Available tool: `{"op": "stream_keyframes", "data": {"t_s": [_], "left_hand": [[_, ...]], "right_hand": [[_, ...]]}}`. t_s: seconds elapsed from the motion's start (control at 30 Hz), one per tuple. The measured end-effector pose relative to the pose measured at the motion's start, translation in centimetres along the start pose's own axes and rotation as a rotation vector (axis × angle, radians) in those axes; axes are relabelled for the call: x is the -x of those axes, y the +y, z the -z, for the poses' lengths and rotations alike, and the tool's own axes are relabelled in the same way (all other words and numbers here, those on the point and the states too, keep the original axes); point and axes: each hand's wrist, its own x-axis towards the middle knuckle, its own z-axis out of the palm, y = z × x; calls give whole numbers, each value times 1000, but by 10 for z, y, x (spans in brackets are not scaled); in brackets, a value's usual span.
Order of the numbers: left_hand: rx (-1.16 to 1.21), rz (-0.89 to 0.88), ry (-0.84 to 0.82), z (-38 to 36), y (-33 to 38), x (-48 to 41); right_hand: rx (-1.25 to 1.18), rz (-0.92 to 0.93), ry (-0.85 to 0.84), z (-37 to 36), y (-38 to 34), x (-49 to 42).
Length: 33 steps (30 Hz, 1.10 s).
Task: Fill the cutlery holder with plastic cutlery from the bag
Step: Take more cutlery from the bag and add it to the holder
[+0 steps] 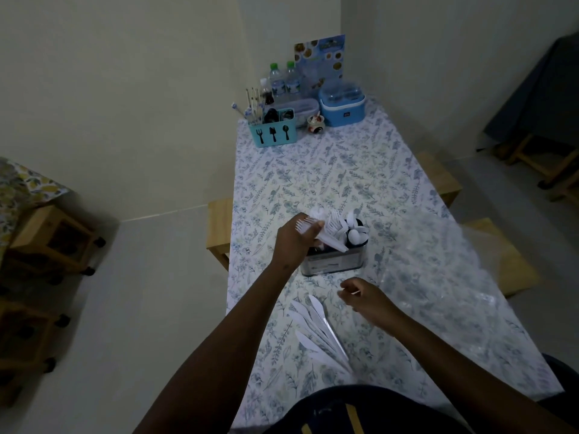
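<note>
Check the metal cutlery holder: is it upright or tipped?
Upright. The cutlery holder stands on its base on the table, with white forks and spoons sticking out the top. The left hand holds forks at its rim.

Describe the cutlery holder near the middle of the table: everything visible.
The cutlery holder is a low, rounded container that looks like shiny metal with a pale label on its near side. It stands upright on the floral tablecloth. White plastic forks and spoons stick out of its top at loose angles. The left hand covers its left rim, fingers shut on a bunch of forks.
</note>
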Motion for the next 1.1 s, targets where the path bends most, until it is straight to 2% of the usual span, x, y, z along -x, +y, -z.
{"op": "stream_keyframes", "data": {"t_s": [0.27,0.37,0.57,0.8,0.97,1.1], "left_hand": [[-185,-76,127,-19,-11,-25],[-254,-82,87,-24,-18,-26],[-597,-179,-13,-37,-13,-31],[-903,-200,-139,-41,-5,-35],[-896,-194,-199,-37,-9,-31],[-743,-302,-75,-31,-13,-10]], "right_hand": [[28,23,9,1,0,-7],[30,7,4,1,9,-7],[-15,-40,-12,-1,18,-5],[-39,-58,-12,0,21,-5],[0,-44,-13,1,25,-3],[95,-18,-28,1,31,2]]}}
